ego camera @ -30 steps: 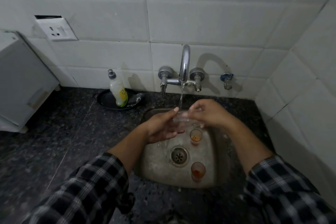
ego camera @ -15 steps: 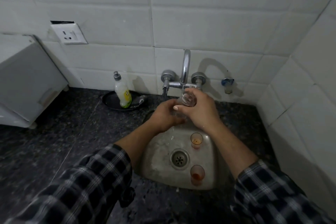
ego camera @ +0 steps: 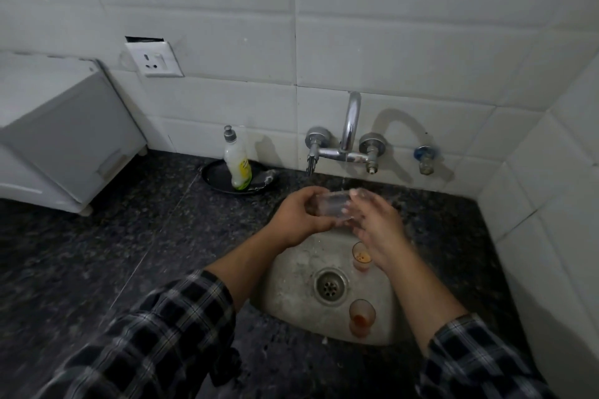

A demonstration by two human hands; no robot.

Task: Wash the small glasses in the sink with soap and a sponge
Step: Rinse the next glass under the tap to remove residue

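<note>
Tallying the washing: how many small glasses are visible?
3. A clear glass lies sideways between left hand and right hand; in the sink stand the far stained glass and the near stained glass. Hands could hide another.

Both forearms reach forward and angle inward, bare from the wrist to the checked sleeves, the left sleeve (ego camera: 162,334) and the right sleeve (ego camera: 470,363), bunched below the elbows. The left hand (ego camera: 299,220) has its back turned up and its fingers and thumb curled round a small clear glass (ego camera: 330,207) lying sideways. The right hand (ego camera: 379,223) meets it from the other side, fingers stretched fairly straight and blurred, laid against the glass's end. The two wrists sit level with each other.
</note>
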